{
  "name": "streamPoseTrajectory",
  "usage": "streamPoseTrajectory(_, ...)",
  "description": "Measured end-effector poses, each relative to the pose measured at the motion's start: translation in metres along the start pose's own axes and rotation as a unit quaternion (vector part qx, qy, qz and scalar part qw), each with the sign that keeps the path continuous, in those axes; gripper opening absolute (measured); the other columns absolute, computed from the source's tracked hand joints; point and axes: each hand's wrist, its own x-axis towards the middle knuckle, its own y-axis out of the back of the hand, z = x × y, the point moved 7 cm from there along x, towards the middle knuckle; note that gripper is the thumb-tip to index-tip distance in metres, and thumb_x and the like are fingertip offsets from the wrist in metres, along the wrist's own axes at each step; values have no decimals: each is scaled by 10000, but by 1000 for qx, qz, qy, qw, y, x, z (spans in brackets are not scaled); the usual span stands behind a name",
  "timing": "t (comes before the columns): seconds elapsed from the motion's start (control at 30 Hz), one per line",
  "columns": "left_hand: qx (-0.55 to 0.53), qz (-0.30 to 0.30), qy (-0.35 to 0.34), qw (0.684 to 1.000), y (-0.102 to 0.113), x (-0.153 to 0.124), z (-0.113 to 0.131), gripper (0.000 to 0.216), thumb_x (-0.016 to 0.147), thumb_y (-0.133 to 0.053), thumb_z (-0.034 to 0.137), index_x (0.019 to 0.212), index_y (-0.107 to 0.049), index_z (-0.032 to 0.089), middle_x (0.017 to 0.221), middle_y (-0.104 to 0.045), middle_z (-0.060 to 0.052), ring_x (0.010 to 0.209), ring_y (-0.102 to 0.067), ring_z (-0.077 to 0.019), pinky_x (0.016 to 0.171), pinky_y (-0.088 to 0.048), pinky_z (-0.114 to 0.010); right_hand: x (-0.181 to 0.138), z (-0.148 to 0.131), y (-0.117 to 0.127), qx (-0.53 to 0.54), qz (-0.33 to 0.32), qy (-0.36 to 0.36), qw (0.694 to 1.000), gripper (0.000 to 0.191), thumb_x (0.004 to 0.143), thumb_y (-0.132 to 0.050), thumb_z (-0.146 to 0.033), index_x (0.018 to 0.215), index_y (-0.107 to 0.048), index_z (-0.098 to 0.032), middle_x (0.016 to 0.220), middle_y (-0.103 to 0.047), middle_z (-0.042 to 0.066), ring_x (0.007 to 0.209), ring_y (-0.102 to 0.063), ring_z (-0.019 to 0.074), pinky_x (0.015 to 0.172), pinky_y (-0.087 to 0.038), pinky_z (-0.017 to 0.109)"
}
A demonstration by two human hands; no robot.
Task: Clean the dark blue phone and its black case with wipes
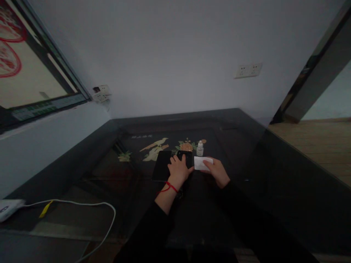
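My left hand (178,168), with a red string bracelet (170,186) at its wrist, lies palm down with fingers spread. It rests over a flat black rectangular thing (160,166) and a smaller glossy black object (189,155), whose kind I cannot make out. A white folded piece, like a tissue or wiping cloth (201,163), is pinched between thumb and fingers of my right hand (218,172). Just behind it, a small clear bottle with a white cap (200,149) stands upright on the table.
The dark glossy table (109,146) bears a bird and flower pattern (155,151) and meets the wall at the back. A white cable (82,202) runs from a white power strip (11,209) at the left. Sockets (248,70) are on the wall; a window is upper left.
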Motion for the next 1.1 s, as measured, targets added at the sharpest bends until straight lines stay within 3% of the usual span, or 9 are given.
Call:
streamPoseTrajectory(0.1,8,1,-15,1000,6,-5,2,772,793,-562,605,1438,-410,208,1295,-476,-263,1194,-418,-443,927,-370,-554,-1,-2,0,-15,-7,3,1000,160,712,-637,-204,850,-683,-138,795,-729,63,715,-704,208,567,-611,317)
streamPoseTrajectory(0.2,13,15,-34,999,27,-8,-11,737,839,-414,671,1448,-387,257,1283,-497,-227,1191,-451,-416,947,-369,-523,-1,-4,-1,-25,-16,9,1000,160,711,-641,-213,843,-690,-138,786,-726,60,701,-697,203,561,-611,313)
streamPoseTrajectory(0.33,40,31,23,998,59,-6,-67,625,877,-440,558,1367,-454,168,1273,-497,-256,1231,-443,-439,950,-367,-537,-2,-6,-4,-31,-24,15,999,134,714,-634,-216,812,-695,-147,757,-713,51,672,-679,195,508,-599,296)
streamPoseTrajectory(0.4,47,3,58,997,62,-3,-96,583,829,-546,527,1220,-554,94,1187,-544,-301,1145,-516,-469,889,-403,-550,-3,-5,-7,-32,-28,17,999,130,711,-637,-216,801,-700,-146,727,-703,46,645,-669,189,475,-585,282)
streamPoseTrajectory(0.5,28,-33,70,997,55,3,-122,545,745,-650,529,1078,-597,100,1111,-605,-285,1036,-595,-446,841,-438,-518,-5,-3,-12,-35,-33,23,999,120,712,-634,-221,778,-706,-151,707,-699,37,626,-660,183,465,-578,275)
streamPoseTrajectory(0.83,-204,-70,31,976,28,35,-122,528,595,-791,398,1019,-581,163,1043,-666,-159,1009,-631,-327,888,-468,-423,-3,-1,-13,-61,-49,41,996,150,712,-627,-254,778,-714,-150,723,-706,25,648,-657,179,504,-581,273)
streamPoseTrajectory(0.97,-311,-53,42,948,23,37,-124,570,576,-801,305,1050,-522,156,1051,-649,-142,1039,-616,-320,911,-468,-443,-4,-1,-15,-54,-47,44,996,149,696,-639,-260,761,-719,-153,701,-703,23,626,-651,179,483,-578,276)
streamPoseTrajectory(1.1,-432,-59,53,898,22,28,-119,617,603,-792,320,1102,-462,168,985,-661,-111,969,-651,-303,831,-517,-447,-5,-10,-7,-34,-23,53,998,166,690,-665,-297,767,-722,-161,707,-699,30,622,-647,186,476,-587,295)
